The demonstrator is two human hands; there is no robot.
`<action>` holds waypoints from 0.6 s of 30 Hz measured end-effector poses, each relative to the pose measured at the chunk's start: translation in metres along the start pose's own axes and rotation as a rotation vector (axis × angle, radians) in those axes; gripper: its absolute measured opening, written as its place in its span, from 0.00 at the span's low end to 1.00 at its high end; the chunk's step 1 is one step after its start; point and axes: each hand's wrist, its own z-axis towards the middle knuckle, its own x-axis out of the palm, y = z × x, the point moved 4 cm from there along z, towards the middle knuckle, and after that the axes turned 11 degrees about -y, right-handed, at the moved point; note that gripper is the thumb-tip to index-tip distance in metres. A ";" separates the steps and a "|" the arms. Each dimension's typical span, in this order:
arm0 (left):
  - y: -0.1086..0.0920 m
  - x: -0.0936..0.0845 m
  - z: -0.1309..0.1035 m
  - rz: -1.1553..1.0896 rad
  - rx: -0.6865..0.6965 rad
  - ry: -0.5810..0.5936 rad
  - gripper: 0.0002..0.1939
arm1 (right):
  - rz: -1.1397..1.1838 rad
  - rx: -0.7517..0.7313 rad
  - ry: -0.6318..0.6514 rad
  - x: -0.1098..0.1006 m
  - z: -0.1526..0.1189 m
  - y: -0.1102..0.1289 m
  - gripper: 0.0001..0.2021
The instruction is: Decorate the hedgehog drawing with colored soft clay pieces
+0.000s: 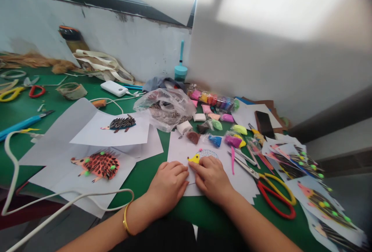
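Yellow clay [194, 158] forms the pointed face of a hedgehog picture on a white sheet [178, 147], with a pink dot above it and a dark nose. Behind the face, the drawn body [208, 153] has a blue outline and small marks. My right hand [210, 174] rests over its lower part, forefinger tip touching the clay near the snout. Its other fingers are curled, and whatever they may hold is hidden. Along the sheet's left edge lies my left hand [170, 182], palm down, fingers stretched out and slightly bent, holding nothing visible.
Scissors [261, 182], a pink clay tool [233, 160] and finished hedgehog pictures [322, 205] lie to the right. Several clay packets [215, 140] and a plastic bag of seeds [165, 108] sit ahead. Leftward are more hedgehog sheets [128, 174] and a white cable [72, 198].
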 end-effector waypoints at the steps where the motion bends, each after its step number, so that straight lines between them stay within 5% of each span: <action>1: 0.000 0.000 0.000 -0.001 0.000 0.001 0.09 | -0.007 0.002 0.003 0.000 0.000 0.000 0.19; 18: -0.001 -0.001 0.001 -0.003 0.003 -0.012 0.09 | -0.010 -0.023 -0.080 -0.004 -0.001 0.000 0.17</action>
